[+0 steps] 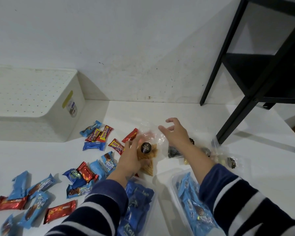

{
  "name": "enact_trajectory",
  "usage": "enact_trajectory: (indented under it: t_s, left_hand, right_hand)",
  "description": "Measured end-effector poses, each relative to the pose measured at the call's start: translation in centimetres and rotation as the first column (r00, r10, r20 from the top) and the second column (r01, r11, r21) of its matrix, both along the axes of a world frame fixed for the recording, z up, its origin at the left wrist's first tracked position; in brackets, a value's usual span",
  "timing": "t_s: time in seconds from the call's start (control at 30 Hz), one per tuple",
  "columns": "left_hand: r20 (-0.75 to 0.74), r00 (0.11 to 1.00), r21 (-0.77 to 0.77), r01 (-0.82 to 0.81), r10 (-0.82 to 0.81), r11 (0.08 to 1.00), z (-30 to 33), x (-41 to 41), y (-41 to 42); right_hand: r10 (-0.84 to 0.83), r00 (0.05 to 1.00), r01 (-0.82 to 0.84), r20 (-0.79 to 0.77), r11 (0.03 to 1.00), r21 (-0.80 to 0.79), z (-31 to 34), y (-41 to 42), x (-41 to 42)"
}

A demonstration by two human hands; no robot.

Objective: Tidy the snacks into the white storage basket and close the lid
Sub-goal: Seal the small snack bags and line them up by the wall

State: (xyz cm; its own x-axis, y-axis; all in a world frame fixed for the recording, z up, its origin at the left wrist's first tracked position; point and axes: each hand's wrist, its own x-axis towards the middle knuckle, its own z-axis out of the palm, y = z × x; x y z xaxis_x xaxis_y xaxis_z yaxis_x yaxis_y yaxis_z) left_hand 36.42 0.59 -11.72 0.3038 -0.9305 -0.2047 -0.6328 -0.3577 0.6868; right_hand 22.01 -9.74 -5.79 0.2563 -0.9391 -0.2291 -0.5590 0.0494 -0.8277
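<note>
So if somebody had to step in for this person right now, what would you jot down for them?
Left hand: holds the clear plastic bag of golden triangular crisps with the round black sticker.
Right hand: open, reaching over the bag's top, holding nothing.
White perforated storage basket: far left by the wall, lid on.
Loose red and blue wrapped snacks: scattered on the white floor. Two clear plastic tubs in front hold blue packets.
Done: no snack visibly in the basket.
Left: open it, load every snack, close the lid.

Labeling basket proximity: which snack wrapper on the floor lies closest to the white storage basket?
The light blue wrapper at the top of the cluster, just off the white storage basket's near right corner. The red-yellow bars beside it lie farther from the basket.
</note>
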Motion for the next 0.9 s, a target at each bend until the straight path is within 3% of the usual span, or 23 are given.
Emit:
enact_trajectory:
  t_s: [0.1,0.17,0.33,0.6,0.7,0.9]
  left_hand:
    - [0.017,0.999,0.001,-0.028,0.028,1.000,-0.3,-0.1,0.1]
    - [0.044,0.999,0.016,0.003,-0.004,1.000,-0.3,0.1,0.3]
    - [0.079,0.996,0.067,0.029,-0.035,0.997,-0.1,0.0,0.6]
    - [0.112,0.989,-0.285,-0.060,0.095,0.957,1.8,5.8,-3.2]
    - [0.034,0.994,-0.355,-0.089,0.108,0.931,2.2,10.1,-5.6]
    - [-0.045,0.988,-0.389,-0.152,0.146,0.909,0.4,19.6,-12.3]
  right_hand:
    - [-0.075,0.991,0.077,0.107,0.997,-0.016,-1.5,2.4,-0.1]
    - [-0.029,0.993,0.033,0.119,0.999,-0.032,-2.8,3.8,0.3]
    - [-0.010,0.991,-0.003,0.133,0.995,0.099,-4.4,4.8,2.3]
    - [0.070,0.985,-0.040,0.157,0.981,-0.190,-0.8,-1.1,9.0]
    - [0.122,0.978,-0.074,0.167,0.961,-0.268,0.1,-3.7,14.1]
    - [0.161,0.972,-0.110,0.172,0.956,-0.273,-1.0,-9.2,23.6]
